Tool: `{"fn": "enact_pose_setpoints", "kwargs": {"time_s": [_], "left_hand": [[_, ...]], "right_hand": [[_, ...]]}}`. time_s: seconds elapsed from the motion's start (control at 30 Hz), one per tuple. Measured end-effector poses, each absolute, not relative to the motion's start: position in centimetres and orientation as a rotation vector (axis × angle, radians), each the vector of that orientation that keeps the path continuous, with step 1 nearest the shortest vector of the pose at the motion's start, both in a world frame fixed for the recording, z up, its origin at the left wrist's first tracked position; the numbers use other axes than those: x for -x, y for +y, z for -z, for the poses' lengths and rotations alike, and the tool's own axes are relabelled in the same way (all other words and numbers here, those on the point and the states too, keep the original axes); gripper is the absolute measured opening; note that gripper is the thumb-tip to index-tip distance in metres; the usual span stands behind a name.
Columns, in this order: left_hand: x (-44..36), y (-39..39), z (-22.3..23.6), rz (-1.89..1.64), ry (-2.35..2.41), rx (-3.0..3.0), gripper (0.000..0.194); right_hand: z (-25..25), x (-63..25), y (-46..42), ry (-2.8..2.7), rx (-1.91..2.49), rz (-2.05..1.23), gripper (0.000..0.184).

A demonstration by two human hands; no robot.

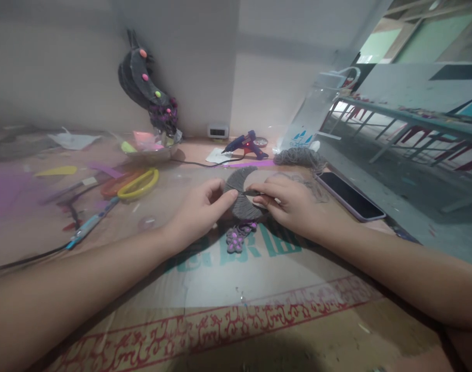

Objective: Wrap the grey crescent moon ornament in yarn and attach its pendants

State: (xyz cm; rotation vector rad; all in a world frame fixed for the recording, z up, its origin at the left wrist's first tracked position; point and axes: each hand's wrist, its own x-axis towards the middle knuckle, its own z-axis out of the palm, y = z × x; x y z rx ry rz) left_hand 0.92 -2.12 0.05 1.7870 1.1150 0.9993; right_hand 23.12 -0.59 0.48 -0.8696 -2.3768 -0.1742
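Note:
A crescent moon wrapped in grey yarn is between my hands, just above the table. My left hand grips its left edge, with the thumb lying across the yarn. At the crescent's inner curve my right hand is closed in a pinch on what looks like a strand of grey yarn. Below the crescent sits a dark grey flower-shaped piece with purple dots; whether it is joined to the crescent I cannot tell.
Behind my hands are a blue glue gun, a ball of grey yarn and a clear bottle. A phone lies right. Yellow-handled scissors, a bowl and a blue pen-like tool are left. A decorated dark crescent leans on the wall.

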Motion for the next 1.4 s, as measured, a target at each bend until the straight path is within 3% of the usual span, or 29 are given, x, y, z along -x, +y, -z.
{"fn": "enact_pose_setpoints", "kwargs": {"time_s": [0.27, 0.77, 1.2, 1.4], "left_hand": [[-0.9, -1.83, 0.41, -0.983, 1.091, -1.708, 0.028], [-0.96, -1.98, 0.14, -1.013, 1.073, -1.839, 0.029], [-1.09, -1.86, 0.1, -1.02, 1.086, -1.686, 0.025], [-1.01, -1.62, 0.18, -1.068, 1.079, -1.668, 0.025]], "right_hand": [[0.13, -23.17, -0.35, -2.295, 0.806, 0.106, 0.025], [-0.23, -23.09, -0.7, -2.377, 0.777, 0.302, 0.024], [-0.03, -23.35, -0.51, -2.268, 0.813, 0.099, 0.025], [-0.13, -23.28, -0.61, -2.335, 0.783, 0.201, 0.027]]}}
